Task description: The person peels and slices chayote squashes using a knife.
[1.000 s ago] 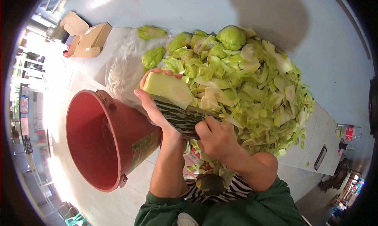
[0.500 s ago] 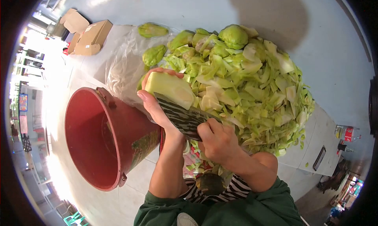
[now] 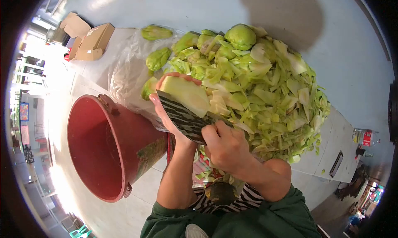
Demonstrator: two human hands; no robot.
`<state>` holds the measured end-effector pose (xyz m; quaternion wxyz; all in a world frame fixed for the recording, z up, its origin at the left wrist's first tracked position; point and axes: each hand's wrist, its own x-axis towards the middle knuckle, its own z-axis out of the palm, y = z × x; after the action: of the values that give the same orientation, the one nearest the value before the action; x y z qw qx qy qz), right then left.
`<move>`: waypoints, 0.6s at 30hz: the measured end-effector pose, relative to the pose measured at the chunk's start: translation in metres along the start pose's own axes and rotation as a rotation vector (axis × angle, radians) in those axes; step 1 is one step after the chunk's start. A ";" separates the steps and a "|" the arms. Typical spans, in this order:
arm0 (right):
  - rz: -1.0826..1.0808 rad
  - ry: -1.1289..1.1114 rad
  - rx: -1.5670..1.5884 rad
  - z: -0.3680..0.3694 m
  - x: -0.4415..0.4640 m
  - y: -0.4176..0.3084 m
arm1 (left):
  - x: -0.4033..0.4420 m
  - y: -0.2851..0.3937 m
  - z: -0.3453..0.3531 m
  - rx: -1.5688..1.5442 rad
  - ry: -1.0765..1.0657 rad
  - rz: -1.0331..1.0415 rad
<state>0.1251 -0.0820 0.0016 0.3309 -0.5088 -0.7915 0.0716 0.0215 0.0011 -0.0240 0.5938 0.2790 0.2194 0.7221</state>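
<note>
The red bucket [image 3: 143, 128] stands on the tiled floor [image 3: 141, 209], to the left of the arms, its wide mouth toward the camera; the bare red inner wall shows, and a worn, greenish patch marks the outside. Near the floor's far left corner sits a cardboard box [image 3: 95, 42] with its flap up; what is inside cannot be made out. Between the box and the heap, a clear plastic bag [image 3: 124, 78] lies crumpled, with green chayotes [image 3: 158, 58] on or in it; which of the two is hard to tell. A clear bottle [image 3: 360, 136] with a red label lies by the right edge.

The peeled chayote [image 3: 184, 93] is in the left hand [image 3: 164, 115], held above the floor between the bucket and the heap. It is pale, whitish green, smooth and moist-looking, with flat cut faces. The left hand is cupped round it, fingers along the far side, thumb on the near side. The right hand [image 3: 227, 144] is closed round the handle of a knife [image 3: 186, 118], whose broad, dark, pale-streaked blade slants across the left palm, overlapping the chayote's near side; whether it cuts in cannot be seen.

A large heap of green peelings [image 3: 273, 97] spreads along the far edge, some unpeeled chayotes at its back.
</note>
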 end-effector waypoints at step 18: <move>0.049 0.002 -0.003 0.000 0.002 0.005 | 0.000 -0.005 0.004 0.344 -0.012 0.145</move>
<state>0.1282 -0.0773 -0.0001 0.3288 -0.5288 -0.7786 0.0780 0.0274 0.0022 -0.0239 0.4850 0.3957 0.3155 0.7132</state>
